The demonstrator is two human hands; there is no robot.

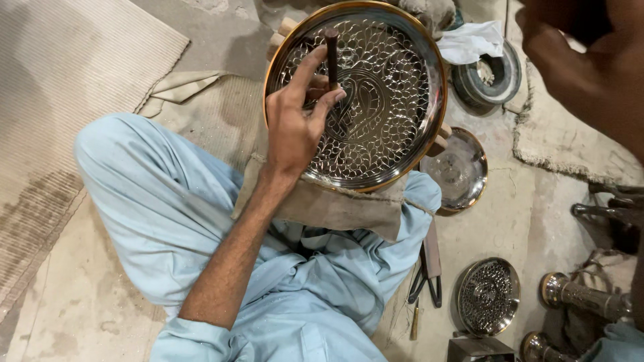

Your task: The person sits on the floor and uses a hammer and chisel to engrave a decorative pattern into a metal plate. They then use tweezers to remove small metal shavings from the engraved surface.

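Punch set upright on the engraved tray

Your left hand [295,117] pinches the dark punch [331,57] upright, tip on the engraved tray [382,100] toward its 11 o'clock, steadying it for striking. The tray leans on cloth over your knees. Your right hand [577,67], raised at 2 o'clock, is blurred; I cannot tell its grip.

One head-worn camera looks steeply down from close above the left hand [295,114], facing the engraved metal plate [376,100] beyond it and the floor [80,295] around.
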